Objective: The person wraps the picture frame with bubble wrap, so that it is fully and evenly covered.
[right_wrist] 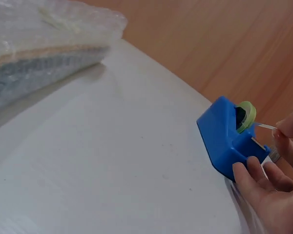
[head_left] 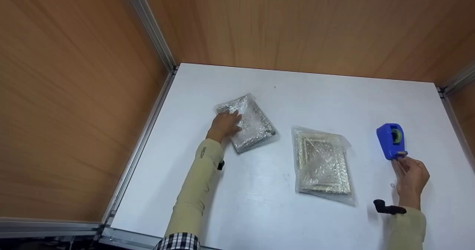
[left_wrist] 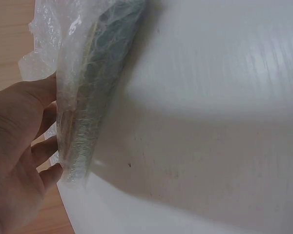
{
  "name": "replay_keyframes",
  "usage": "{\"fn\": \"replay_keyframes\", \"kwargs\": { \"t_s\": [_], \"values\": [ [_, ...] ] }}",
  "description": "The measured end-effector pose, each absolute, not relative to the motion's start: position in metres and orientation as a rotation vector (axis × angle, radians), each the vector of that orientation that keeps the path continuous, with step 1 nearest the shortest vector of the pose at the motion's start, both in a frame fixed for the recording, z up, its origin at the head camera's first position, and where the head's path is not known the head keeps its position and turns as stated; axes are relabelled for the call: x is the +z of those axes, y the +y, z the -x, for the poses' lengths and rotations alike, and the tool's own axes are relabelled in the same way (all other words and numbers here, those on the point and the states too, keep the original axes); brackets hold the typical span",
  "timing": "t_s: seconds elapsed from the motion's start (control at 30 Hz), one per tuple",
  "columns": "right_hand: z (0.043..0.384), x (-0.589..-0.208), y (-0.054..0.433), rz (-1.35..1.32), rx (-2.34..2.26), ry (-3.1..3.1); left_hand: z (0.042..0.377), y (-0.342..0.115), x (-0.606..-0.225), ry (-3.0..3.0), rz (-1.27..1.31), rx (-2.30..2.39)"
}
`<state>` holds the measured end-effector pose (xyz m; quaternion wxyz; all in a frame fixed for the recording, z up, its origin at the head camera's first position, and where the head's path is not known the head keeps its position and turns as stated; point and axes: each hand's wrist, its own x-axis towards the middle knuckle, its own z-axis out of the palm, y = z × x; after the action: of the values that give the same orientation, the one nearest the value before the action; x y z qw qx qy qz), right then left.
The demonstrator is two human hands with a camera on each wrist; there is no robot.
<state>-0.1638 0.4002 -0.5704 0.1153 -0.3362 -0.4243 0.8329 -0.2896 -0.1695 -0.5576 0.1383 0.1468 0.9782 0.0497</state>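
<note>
A bubble-wrapped flat rectangular package (head_left: 258, 127) lies at an angle on the left half of the white table. My left hand (head_left: 223, 125) rests on its top near the left edge; in the left wrist view the fingers touch the bubble wrap (left_wrist: 95, 92), some fingertips hidden by it. To the right stands a blue tape dispenser (head_left: 387, 140) with a greenish roll of tape (right_wrist: 246, 116). Between thumb and forefinger my right hand (head_left: 412, 177) pinches the strip of tape (right_wrist: 266, 126) drawn from the roll, the other fingers close against the dispenser's front.
A second wrapped package, showing a patterned picture frame (head_left: 323, 164) through the plastic, lies between the hands. Wooden panels (head_left: 297, 27) rise behind and at both sides, joined by metal rails (head_left: 148, 23). A small ring-like mark (head_left: 392, 185) lies near the right wrist.
</note>
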Motion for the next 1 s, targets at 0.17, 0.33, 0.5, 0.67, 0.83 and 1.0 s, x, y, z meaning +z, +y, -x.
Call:
{"fn": "replay_keyframes", "kwargs": {
  "t_s": [0.17,0.33,0.5,0.67,0.83,1.0],
  "values": [
    [0.157,-0.577,0.395,1.003,2.423,-1.172,0.290,-0.167,-0.557,2.842,-0.432,0.134],
    [0.157,-0.580,0.394,1.060,2.338,-1.289,0.290,-0.166,-0.557,2.842,-0.431,0.122],
    [0.161,-0.580,0.393,1.160,2.243,-1.397,0.291,-0.167,-0.556,2.842,-0.433,0.122],
    [0.162,-0.581,0.393,1.202,2.203,-1.484,0.292,-0.166,-0.557,2.842,-0.418,0.124],
    [0.164,-0.583,0.394,1.208,2.132,-1.600,0.293,-0.166,-0.558,2.843,-0.428,0.133],
    [0.167,-0.585,0.392,1.210,2.012,-1.723,0.292,-0.166,-0.557,2.844,-0.416,0.150]
  ]
}}
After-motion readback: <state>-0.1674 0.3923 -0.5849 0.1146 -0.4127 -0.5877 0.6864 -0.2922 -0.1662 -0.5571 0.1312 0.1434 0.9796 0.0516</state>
